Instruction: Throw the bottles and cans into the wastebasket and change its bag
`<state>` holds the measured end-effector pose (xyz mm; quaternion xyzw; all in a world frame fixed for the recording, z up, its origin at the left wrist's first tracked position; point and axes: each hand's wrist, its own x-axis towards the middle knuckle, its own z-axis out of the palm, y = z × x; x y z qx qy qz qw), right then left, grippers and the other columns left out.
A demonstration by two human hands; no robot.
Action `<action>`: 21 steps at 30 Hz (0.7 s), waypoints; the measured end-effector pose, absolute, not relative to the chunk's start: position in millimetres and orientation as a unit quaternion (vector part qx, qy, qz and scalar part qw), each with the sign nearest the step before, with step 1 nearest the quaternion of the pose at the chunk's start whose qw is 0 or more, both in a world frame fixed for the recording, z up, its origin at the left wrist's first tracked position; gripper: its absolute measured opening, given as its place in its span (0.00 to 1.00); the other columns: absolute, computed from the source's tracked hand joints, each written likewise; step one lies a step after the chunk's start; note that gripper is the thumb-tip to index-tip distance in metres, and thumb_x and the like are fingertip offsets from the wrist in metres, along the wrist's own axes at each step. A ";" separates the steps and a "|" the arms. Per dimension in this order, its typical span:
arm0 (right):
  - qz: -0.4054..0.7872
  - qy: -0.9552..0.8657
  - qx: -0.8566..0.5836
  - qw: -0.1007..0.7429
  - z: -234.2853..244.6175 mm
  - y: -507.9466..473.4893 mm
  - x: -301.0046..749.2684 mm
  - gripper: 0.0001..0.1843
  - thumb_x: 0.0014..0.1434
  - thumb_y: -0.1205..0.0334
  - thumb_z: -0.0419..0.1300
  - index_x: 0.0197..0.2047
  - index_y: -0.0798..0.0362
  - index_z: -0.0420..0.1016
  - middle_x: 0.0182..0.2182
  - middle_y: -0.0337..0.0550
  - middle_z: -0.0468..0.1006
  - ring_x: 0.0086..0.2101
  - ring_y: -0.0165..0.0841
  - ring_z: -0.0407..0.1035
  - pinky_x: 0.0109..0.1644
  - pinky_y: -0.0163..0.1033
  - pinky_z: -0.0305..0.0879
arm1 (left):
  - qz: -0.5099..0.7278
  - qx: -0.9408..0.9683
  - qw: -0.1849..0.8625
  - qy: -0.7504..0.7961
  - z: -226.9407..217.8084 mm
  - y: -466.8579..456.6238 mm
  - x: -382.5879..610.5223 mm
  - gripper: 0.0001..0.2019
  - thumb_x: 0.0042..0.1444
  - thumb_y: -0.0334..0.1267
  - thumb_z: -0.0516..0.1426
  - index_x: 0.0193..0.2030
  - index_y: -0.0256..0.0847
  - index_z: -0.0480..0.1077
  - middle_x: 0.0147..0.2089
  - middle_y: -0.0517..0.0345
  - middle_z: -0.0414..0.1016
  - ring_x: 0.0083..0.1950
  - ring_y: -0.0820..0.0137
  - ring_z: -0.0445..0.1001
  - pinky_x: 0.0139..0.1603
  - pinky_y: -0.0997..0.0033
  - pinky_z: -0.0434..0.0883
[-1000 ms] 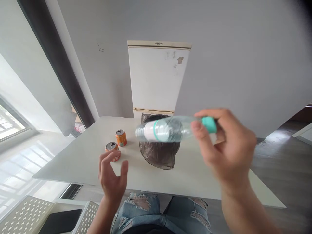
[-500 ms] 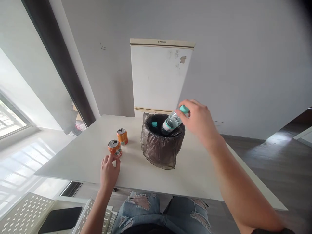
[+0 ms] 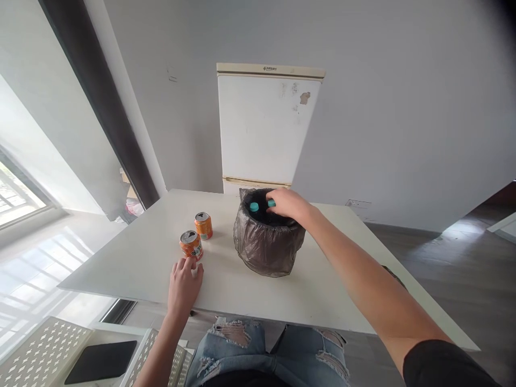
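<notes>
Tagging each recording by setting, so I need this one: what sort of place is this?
Probably a room in a home, perhaps a kitchen or dining area: a white refrigerator stands beyond a plain white table, and a window shows at the left edge.

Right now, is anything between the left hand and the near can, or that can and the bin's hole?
Nothing visible stands between the left hand and the near can. Beyond, the side of the bin rises in the way, the right hand partly covers its opening, and the other can stands near the path.
</notes>
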<state>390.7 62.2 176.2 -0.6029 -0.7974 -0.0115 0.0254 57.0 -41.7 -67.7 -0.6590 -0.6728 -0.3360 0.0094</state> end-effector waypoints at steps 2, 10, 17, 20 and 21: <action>-0.002 -0.800 -0.600 0.009 172.1 64.4 392.0 0.14 0.60 0.55 0.69 0.49 0.47 0.82 0.48 0.49 0.83 0.44 0.42 0.77 0.38 0.39 0.63 | -0.369 -0.632 -0.014 -0.681 -69.1 -39.5 54.1 0.09 0.65 0.47 0.56 0.40 0.46 0.63 0.41 0.53 0.70 0.47 0.56 0.72 0.51 0.55 0.70; -0.032 -0.806 -0.590 0.043 182.5 34.4 395.5 0.16 0.64 0.56 0.66 0.53 0.49 0.78 0.51 0.49 0.82 0.46 0.42 0.77 0.38 0.39 0.63 | -0.454 -0.493 -0.122 -0.732 -63.7 -16.8 48.7 0.46 0.44 0.58 0.71 0.65 0.45 0.56 0.64 0.43 0.68 0.66 0.51 0.70 0.64 0.49 0.70; -0.097 -0.781 -0.556 0.267 193.6 -31.1 381.1 0.11 0.72 0.66 0.54 0.51 0.52 0.78 0.46 0.48 0.81 0.40 0.37 0.75 0.43 0.42 0.68 | -0.487 -0.495 -0.137 -0.707 -26.6 -15.7 72.7 0.31 0.54 0.54 0.66 0.61 0.46 0.65 0.50 0.52 0.80 0.49 0.57 0.79 0.52 0.55 0.75; -0.018 -0.810 -0.478 0.339 195.1 -72.1 367.2 0.13 0.72 0.59 0.59 0.57 0.49 0.76 0.49 0.47 0.79 0.44 0.37 0.75 0.48 0.42 0.72 | -0.544 -0.517 -0.069 -0.658 3.7 -43.4 100.4 0.33 0.54 0.55 0.68 0.63 0.46 0.67 0.52 0.52 0.80 0.49 0.58 0.80 0.52 0.55 0.76; 0.035 -0.830 -0.445 0.334 195.8 -86.5 362.1 0.18 0.70 0.55 0.63 0.61 0.46 0.74 0.52 0.47 0.77 0.46 0.37 0.75 0.50 0.43 0.73 | -0.552 -0.537 -0.042 -0.636 15.2 -56.0 111.2 0.34 0.53 0.54 0.69 0.63 0.46 0.68 0.52 0.52 0.80 0.48 0.58 0.80 0.53 0.55 0.76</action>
